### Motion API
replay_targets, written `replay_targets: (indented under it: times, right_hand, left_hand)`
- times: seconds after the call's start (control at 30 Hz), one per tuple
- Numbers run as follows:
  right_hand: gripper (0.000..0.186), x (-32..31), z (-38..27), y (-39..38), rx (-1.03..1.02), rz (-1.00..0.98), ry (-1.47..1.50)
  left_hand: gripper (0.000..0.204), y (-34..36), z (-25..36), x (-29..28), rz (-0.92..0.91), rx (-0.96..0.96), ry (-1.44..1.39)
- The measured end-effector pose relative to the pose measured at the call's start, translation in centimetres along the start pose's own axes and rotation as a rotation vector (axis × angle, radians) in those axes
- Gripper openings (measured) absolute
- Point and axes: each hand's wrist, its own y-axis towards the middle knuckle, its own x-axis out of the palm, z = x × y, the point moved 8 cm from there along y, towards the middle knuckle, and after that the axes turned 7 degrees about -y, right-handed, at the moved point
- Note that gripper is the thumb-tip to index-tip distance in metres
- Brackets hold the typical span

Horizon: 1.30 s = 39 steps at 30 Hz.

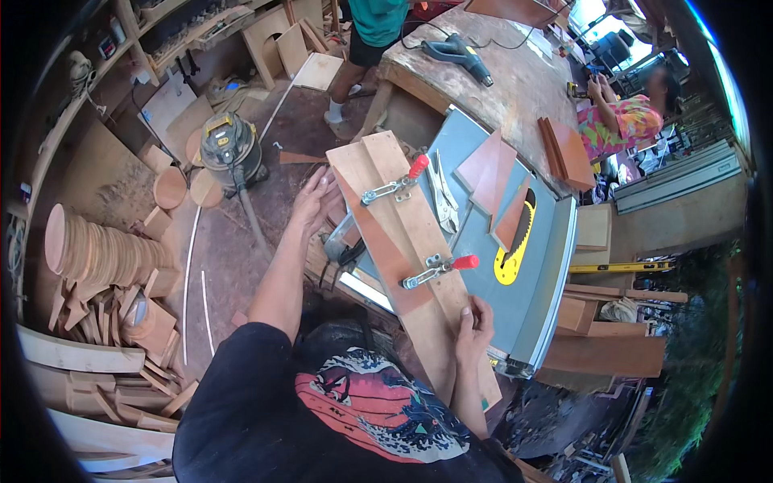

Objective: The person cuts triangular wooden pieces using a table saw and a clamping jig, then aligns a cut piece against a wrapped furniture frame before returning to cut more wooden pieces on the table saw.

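A long wooden jig board [439, 342] lies slantwise across the table saw [499, 298] in front of me. Two toggle clamps with red handles, an upper toggle clamp [390, 191] and a lower toggle clamp [431, 274], are mounted on it. Beneath them is a reddish-brown wedge of wood [380, 249]. At the board's upper left edge is my left hand [316, 200], its fingers stretched out. My right hand [473, 328] grips the board's lower right edge. Locking pliers [444, 196] and pinkish tapered pieces [486, 169] lie on the saw top beyond.
The saw blade [527, 225] rises through a yellow insert [507, 270], with a reddish offcut beside it. A heat gun [459, 55] lies on the far workbench [403, 60]. Left stand a shop vacuum [229, 145] and stacked wooden discs [105, 249]. Two other people are beyond.
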Motion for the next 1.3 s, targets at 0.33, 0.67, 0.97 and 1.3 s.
replay_targets:
  times: [0.33, 0.67, 0.97, 1.3]
  right_hand:
    - [0.032, -0.7, -2.9, 4.5, -0.325, -0.138, -0.411]
    - [0.024, -0.1, -2.2, 5.0, -0.235, -0.230, -0.422]
    - [0.011, -0.8, -0.5, 4.8, -0.250, -0.221, -0.442]
    - [0.046, -1.0, 1.9, 4.7, -0.054, -0.299, -0.471]
  left_hand:
    - [0.076, 0.0, -4.5, 3.5, -0.255, 0.121, -0.077]
    - [0.045, 2.4, 3.0, 6.7, -0.613, 0.350, 0.754]
    - [0.041, 1.8, 3.3, 7.4, -0.628, 0.394, 0.890]
    - [0.047, 0.9, 4.4, 8.1, -0.592, 0.503, 0.956]
